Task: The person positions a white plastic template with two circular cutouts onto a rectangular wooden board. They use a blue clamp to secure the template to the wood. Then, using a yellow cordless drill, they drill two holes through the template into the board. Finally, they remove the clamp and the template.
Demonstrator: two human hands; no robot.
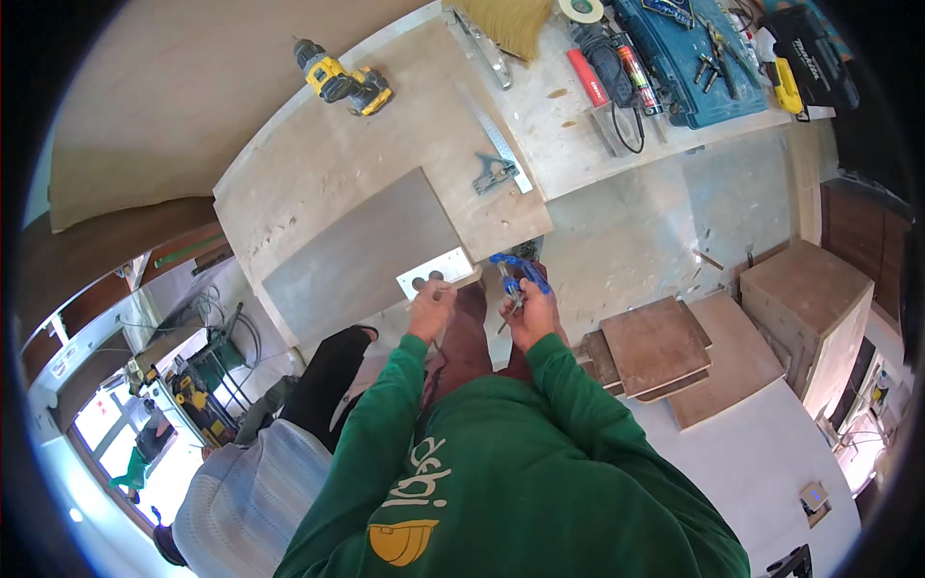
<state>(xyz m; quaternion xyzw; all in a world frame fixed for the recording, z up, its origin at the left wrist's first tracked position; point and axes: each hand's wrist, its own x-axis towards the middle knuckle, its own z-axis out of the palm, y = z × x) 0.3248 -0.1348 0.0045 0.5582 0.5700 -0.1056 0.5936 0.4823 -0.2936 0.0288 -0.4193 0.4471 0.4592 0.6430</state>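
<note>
My right hand (530,310) grips a blue-and-silver clamp (520,273) just past the front corner of the workbench. My left hand (432,308) has its fingers curled at a white metal plate (424,268) with dark round holes, which lies at the near corner of a grey-brown board (352,250). What exactly those fingers hold is unclear. The board rests on the pale wooden bench (270,193). Behind it lie a combination square (501,144) and a yellow-and-black drill (347,82).
Tools, a teal case (708,96) and cords crowd the back right. Stacked boards (655,342) and a wooden box (800,299) stand right. A person in pale top and dark trousers (251,482) is close at my left; more tools (198,409) and another person (145,443) are beyond.
</note>
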